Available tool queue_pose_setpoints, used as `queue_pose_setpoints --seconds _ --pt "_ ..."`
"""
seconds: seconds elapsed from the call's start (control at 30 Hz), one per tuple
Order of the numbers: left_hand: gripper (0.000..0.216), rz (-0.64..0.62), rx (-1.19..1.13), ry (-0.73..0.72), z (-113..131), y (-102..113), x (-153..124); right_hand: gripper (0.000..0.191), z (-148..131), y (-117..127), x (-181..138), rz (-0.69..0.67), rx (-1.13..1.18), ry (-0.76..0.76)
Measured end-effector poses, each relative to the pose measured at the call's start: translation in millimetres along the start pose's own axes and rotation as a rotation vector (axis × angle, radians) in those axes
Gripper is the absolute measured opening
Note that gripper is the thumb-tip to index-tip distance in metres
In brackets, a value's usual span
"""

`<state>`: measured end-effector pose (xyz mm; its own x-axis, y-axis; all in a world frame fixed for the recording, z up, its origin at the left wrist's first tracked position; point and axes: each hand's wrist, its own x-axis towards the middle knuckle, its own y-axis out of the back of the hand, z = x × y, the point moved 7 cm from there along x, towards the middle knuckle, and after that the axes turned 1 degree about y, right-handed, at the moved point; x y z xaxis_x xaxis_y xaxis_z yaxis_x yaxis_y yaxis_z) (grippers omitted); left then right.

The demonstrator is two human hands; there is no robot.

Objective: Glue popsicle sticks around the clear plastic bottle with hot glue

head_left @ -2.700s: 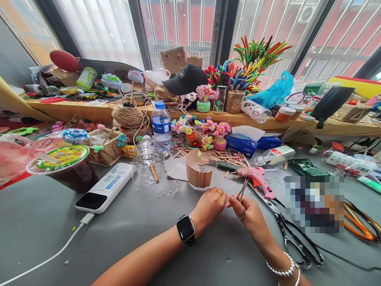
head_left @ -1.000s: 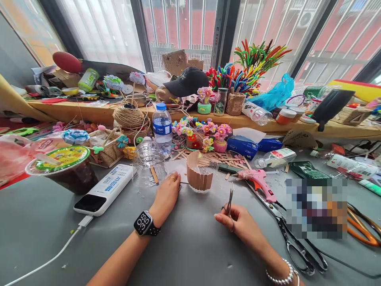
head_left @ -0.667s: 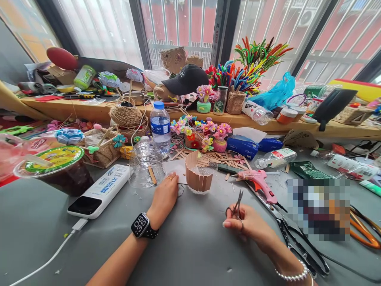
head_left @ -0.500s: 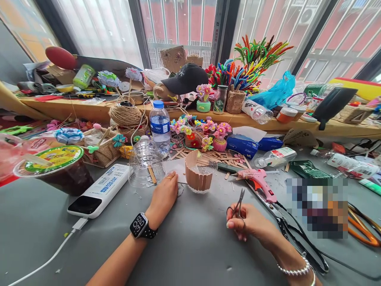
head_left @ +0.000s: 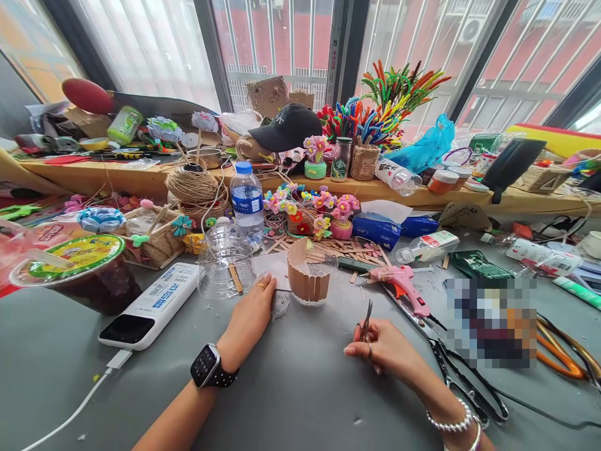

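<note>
Head view shows the right hand point(head_left: 382, 346) above the table point(head_left: 300, 382), its fingers closed on the handles of small scissors point(head_left: 367, 321), blades pointing up. The left hand point(head_left: 248, 321) lies palm down, fingers together, their tips at the near edge of a white sheet point(head_left: 273, 265); whether they grip anything cannot be told. Beyond and between both stands a wooden-stick cup point(head_left: 307, 279), with a pink glue gun point(head_left: 400, 280) to its right.
</note>
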<state>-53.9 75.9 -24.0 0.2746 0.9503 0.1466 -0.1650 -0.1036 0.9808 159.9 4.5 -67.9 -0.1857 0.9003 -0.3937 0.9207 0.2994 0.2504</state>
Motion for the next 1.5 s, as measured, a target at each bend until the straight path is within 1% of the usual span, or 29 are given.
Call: queue_pose_setpoints --seconds 0.13,0.23,0.37,0.43,0.47,0.53,0.63,0.7,0.8,0.9,0.93,1.0,1.1,1.17,1.2,1.27,1.37,1.43,1.5 --pt "0.039 0.112 -0.059 0.053 5 15 -2 0.036 -2 5 0 0.082 0.014 0.021" --pt "0.035 0.279 -0.097 0.041 13 35 -5 0.033 -7 5 -2 0.095 0.022 0.057" --pt "0.032 0.543 -0.144 -0.117 30 64 -16 0.025 -12 1 -4 0.076 -0.005 0.053" --pt "0.032 0.609 -0.174 -0.214 41 74 -22 0.019 -14 4 -5 0.084 -0.074 0.054" --pt "0.032 0.616 -0.196 -0.270 47 78 -26 0.017 -15 7 -6 0.087 -0.126 0.056" --pt "0.033 0.594 -0.227 -0.386 61 80 -31 0.014 -15 13 -9 0.069 -0.244 0.063" --pt "0.033 0.520 -0.259 -0.547 81 78 -39 0.015 -16 24 -14 0.009 -0.379 0.080" --pt "0.033 0.480 -0.272 -0.628 92 74 -42 0.019 -18 33 -18 0.024 -0.432 0.102" --pt "0.028 0.419 -0.286 -0.700 109 66 -42 0.022 -20 36 -20 0.027 -0.461 0.106" --pt "0.025 0.336 -0.287 -0.734 126 57 -38 0.016 -19 30 -18 0.023 -0.465 0.101" --pt "0.024 0.319 -0.294 -0.729 129 54 -36 0.013 -19 30 -17 0.044 -0.465 0.092" --pt "0.023 0.323 -0.328 -0.698 132 51 -33 0.012 -18 32 -13 0.103 -0.440 0.073" --pt "0.021 0.400 -0.405 -0.595 123 52 -32 0.016 -13 41 -9 0.198 -0.320 0.015" --pt "0.013 0.414 -0.427 -0.523 114 50 -34 0.020 -11 48 -9 0.258 -0.210 -0.020" --pt "0.010 0.389 -0.422 -0.497 112 46 -36 0.022 -11 50 -10 0.274 -0.145 -0.024" --pt "0.015 0.264 -0.382 -0.476 112 34 -38 0.028 -15 47 -12 0.250 0.001 0.007" --pt "0.022 0.057 -0.415 -0.416 115 16 -41 0.035 -24 27 -15 0.087 0.186 0.077" --pt "0.024 -0.041 -0.490 -0.370 118 10 -44 0.038 -28 12 -17 -0.007 0.220 0.091" --pt "0.020 -0.103 -0.549 -0.352 122 9 -48 0.038 -29 0 -17 -0.057 0.210 0.110"
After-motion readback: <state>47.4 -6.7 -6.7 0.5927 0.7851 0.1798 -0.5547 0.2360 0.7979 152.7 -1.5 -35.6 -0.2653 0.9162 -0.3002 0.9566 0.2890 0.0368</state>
